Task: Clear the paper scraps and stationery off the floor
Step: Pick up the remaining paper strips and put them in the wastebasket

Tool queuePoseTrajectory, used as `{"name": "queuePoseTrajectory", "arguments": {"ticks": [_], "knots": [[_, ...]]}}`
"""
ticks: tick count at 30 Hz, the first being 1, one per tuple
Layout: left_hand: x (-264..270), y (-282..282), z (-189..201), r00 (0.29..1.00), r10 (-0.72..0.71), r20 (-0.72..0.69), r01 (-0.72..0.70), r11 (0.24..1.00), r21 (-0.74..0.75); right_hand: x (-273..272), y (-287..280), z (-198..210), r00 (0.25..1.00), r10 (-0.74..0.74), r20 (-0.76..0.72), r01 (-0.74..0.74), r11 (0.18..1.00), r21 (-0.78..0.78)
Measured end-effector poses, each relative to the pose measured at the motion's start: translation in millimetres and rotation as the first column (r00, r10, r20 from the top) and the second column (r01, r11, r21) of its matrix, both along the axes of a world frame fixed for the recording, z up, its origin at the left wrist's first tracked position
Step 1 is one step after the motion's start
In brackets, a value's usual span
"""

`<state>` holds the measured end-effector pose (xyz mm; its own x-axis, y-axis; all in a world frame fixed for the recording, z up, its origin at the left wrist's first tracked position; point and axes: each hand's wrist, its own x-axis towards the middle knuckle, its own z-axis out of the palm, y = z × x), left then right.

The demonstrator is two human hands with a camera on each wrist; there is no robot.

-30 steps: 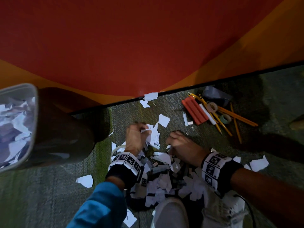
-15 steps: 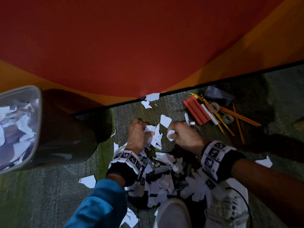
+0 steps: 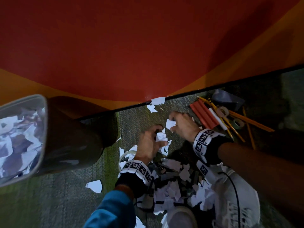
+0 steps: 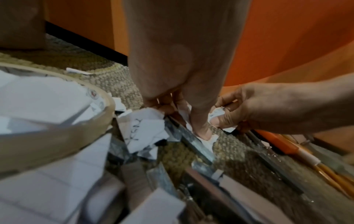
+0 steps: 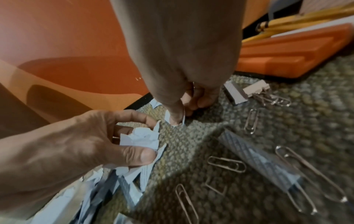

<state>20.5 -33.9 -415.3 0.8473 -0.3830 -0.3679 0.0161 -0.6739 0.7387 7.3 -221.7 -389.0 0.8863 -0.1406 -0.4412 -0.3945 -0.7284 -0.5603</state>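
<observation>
Both your hands are gathering paper off the carpet.

Your left hand [image 3: 148, 143] curls its fingers round a crumpled wad [image 3: 160, 137] at frame centre; your right hand [image 3: 184, 125] pinches a scrap [image 3: 170, 124] just above it. More paper scraps [image 3: 174, 186] lie heaped at lower centre, pencils [image 3: 246, 122] and tape rolls [image 3: 222, 111] upper right, and the bin [image 3: 41, 137] stands at left.

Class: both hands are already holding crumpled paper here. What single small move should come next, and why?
Probably carry both handfuls left to the bin and drop them in. The left hand and right hand each grip crumpled scraps, the bin already holds paper, and many scraps remain on the carpet.
</observation>
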Motion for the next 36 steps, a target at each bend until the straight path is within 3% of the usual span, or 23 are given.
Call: {"name": "queuePoseTrajectory", "arguments": {"ticks": [6,11,13,17,21,26,29,32,36], "knots": [[4,-7,6,0.999,-0.050,0.001,0.049,0.988,0.145,2,-1,-4,1.000,0.006,-0.014,-0.006,1.000,0.026],[3,-6,8,0.997,-0.013,-0.079,0.023,0.991,0.131,2,-5,2,0.992,-0.107,-0.071,0.115,0.987,0.113],[3,-4,17,0.987,0.077,-0.142,-0.068,0.996,0.063,-2,-10,15,0.987,-0.156,-0.043,0.161,0.972,0.171],[2,10,64,0.938,0.265,-0.225,-0.294,0.950,-0.109,-7,-12,76,0.995,-0.085,0.054,0.074,0.981,0.178],[-3,43,142,0.915,0.332,-0.229,-0.385,0.888,-0.250,6,8,158,0.992,-0.002,0.124,-0.020,0.984,0.175],[-9,112,253,0.893,0.418,-0.166,-0.449,0.805,-0.388,27,63,277,0.921,0.330,0.207,-0.344,0.938,0.039],[-8,168,295,0.859,0.511,-0.038,-0.486,0.790,-0.374,42,105,328,0.867,0.446,0.221,-0.457,0.890,-0.005],[4,223,312,0.804,0.595,0.020,-0.555,0.762,-0.334,55,155,353,0.833,0.486,0.264,-0.503,0.864,-0.004],[20,261,315,0.705,0.709,0.012,-0.670,0.671,-0.318,69,224,340,0.853,0.450,0.265,-0.482,0.874,0.068]]}}
